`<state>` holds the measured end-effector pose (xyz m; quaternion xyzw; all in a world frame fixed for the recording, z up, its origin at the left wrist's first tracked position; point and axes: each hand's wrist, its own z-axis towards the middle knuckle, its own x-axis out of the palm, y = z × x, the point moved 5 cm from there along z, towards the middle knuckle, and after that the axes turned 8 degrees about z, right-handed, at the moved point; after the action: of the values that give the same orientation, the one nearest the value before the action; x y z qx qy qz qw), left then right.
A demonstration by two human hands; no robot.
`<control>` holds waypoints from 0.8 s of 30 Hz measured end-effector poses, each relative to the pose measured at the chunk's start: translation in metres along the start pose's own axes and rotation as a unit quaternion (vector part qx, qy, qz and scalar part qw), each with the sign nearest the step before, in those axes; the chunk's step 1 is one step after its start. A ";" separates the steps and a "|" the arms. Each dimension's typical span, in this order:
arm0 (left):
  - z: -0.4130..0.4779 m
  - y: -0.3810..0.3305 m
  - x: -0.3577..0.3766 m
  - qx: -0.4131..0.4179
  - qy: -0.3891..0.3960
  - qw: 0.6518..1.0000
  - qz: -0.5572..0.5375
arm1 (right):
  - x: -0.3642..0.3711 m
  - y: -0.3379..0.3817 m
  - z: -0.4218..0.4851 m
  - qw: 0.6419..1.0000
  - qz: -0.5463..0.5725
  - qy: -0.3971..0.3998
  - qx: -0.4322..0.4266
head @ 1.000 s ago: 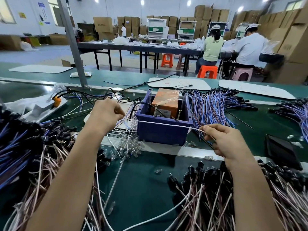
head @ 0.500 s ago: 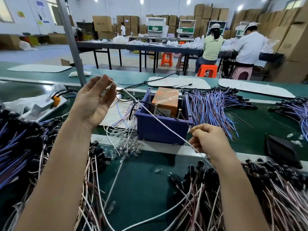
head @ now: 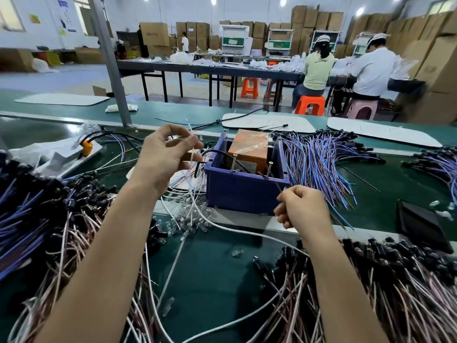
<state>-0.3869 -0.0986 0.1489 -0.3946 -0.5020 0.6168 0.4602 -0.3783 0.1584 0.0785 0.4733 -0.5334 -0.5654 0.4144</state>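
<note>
**Left hand**: raised above the green bench, palm towards the camera, fingers curled. The tips of thumb and forefinger are pinched together on the upper end of a thin white wire. The pinch point is blurred, and a short tip of wire shows just above the fingers.

**White wire:** hangs from the pinch past the left wall of the blue bin and crosses a scatter of small clear bulbs. It then runs right along the bench and is lost beneath the right forearm.

**Right hand**: low, just in front of the bin's right front corner, fingers curled tight into a fist. A dark strand leaves the top of the fist towards the bin's rim. The grip is hidden inside the fingers, so whether this strand belongs to the white wire cannot be told.

**Surroundings:** the bin holds an orange box, its lower part concealed by the walls. Black-tipped wire piles lie on both sides of the forearms, cut off by the picture's edges
</note>
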 end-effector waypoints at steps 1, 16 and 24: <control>-0.001 0.001 0.003 0.002 0.019 1.000 0.014 | -0.002 0.000 0.001 1.000 0.013 -0.012 0.003; -0.007 0.029 0.034 -0.017 0.165 0.964 0.207 | 0.017 -0.008 -0.001 0.995 -0.083 0.024 -0.041; -0.007 0.032 0.035 -0.023 0.168 0.964 0.206 | 0.018 -0.010 0.002 0.996 -0.057 0.036 -0.053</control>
<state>-0.3950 -0.0650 0.1153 -0.5981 -0.3396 0.6114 0.3913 -0.3836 0.1423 0.0673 0.5002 -0.4598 -0.5983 0.4247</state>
